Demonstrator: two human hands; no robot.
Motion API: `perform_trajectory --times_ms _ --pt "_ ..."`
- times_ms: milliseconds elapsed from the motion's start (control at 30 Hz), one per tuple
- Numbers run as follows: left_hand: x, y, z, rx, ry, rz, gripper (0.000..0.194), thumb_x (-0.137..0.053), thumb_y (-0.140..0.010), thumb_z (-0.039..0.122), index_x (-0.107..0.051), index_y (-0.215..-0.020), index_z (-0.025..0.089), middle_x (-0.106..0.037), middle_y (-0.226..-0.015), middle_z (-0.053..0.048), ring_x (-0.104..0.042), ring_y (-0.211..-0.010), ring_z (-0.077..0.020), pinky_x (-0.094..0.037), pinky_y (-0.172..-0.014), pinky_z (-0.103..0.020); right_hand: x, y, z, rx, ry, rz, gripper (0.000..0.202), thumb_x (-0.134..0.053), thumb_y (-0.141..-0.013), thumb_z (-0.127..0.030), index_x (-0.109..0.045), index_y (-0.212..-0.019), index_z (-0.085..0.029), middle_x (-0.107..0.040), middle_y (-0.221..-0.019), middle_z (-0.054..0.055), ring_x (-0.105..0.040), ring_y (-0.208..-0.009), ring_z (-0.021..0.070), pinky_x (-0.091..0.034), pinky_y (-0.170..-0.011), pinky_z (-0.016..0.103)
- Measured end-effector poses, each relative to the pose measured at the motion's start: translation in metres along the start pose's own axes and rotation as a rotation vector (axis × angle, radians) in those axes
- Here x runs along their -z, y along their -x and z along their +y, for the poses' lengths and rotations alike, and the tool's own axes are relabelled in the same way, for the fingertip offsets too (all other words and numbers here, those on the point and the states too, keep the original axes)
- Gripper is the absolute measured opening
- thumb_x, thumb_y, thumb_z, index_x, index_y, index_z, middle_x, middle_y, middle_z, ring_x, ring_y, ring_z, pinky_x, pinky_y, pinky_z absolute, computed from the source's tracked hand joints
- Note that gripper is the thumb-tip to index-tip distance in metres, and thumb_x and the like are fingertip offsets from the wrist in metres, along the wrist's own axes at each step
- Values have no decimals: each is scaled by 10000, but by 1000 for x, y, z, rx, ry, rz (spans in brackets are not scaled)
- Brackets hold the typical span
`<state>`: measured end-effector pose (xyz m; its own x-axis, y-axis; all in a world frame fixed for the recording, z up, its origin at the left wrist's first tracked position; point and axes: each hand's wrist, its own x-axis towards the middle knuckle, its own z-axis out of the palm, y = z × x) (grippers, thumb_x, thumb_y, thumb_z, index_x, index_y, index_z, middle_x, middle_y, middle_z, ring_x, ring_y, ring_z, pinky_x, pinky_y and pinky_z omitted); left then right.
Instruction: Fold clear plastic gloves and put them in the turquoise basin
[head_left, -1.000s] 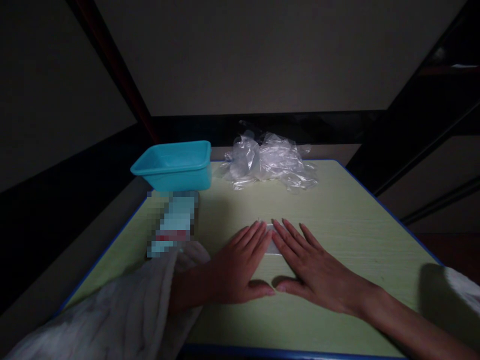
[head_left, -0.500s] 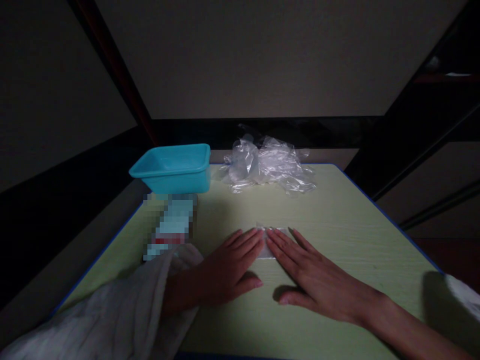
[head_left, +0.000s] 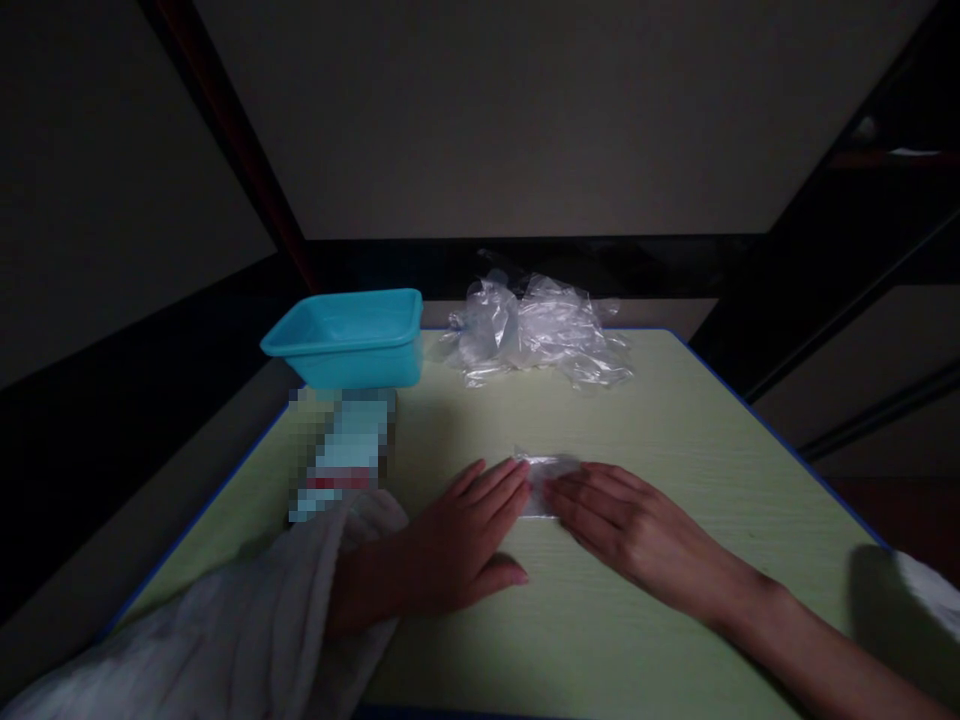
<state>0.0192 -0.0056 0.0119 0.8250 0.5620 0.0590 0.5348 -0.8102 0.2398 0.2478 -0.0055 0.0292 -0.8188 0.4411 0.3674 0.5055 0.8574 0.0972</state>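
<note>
A small, flat piece of clear plastic lies on the pale green table. My left hand rests palm down with its fingertips on the plastic's left side, fingers stretched out and thumb apart. On the right side of the plastic, my right hand lies with its fingers close together and slightly bent, the fingertips touching the sheet. Its thumb is hidden beneath the hand. Neither hand is closed around anything.
A turquoise plastic basin stands at the table's back left, with a blurred-out flat object in front of it. Crumpled clear plastic bags lie along the back edge. A white item shows at the far right.
My right hand has slid a little to the right over the plastic, its fingers drawn closer together and its thumb tucked out of sight. My left hand has hardly moved.
</note>
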Motion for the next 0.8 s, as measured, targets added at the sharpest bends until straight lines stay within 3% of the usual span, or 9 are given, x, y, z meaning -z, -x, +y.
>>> perform_trajectory --times_ms 233,367,533,667,800 --pt "-2 1 1 -5 -8 21 665 -474 -859 425 -231 -1369 75 -233 -1456 -201 -138 -1367 -266 -169 -1090 -454 2 -4 -2 0 57 -30 252 -436 -866 -89 -632 -1025 -95 -680 -948 111 -612 -871 220 -524 -798 367" --pt "-2 2 0 -11 9 47 671 -481 -857 411 -209 -1381 93 -236 -1459 -190 -149 -1365 -264 -171 -1091 -458 -3 -5 0 -37 63 18 262 -397 -882 -93 -639 -982 -96 -679 -918 104 -610 -856 212 -520 -778 359" --pt "-1 0 0 2 47 57 651 -520 -841 371 -253 -1367 96 -268 -1448 -186 -188 -1354 -267 -202 -1086 -466 -9 -5 3 -86 53 79 299 -369 -893 -109 -654 -805 -115 -660 -727 87 -595 -668 193 -505 -595 326" --pt "-4 -2 -2 114 109 171 518 -506 -851 239 -344 -1326 114 -312 -1430 -165 -259 -1327 -248 -297 -1058 -438 -10 -4 3 -148 -50 112 245 -399 -888 -131 -642 -866 -108 -667 -775 87 -595 -686 194 -495 -607 323" --pt "-6 -2 -3 225 156 286 385 -459 -853 136 -471 -1238 137 -461 -1324 -134 -418 -1224 -228 -380 -1009 -420 -9 -4 1 -172 -161 167 218 -417 -885 -142 -632 -896 -105 -671 -821 90 -596 -732 198 -506 -639 334"
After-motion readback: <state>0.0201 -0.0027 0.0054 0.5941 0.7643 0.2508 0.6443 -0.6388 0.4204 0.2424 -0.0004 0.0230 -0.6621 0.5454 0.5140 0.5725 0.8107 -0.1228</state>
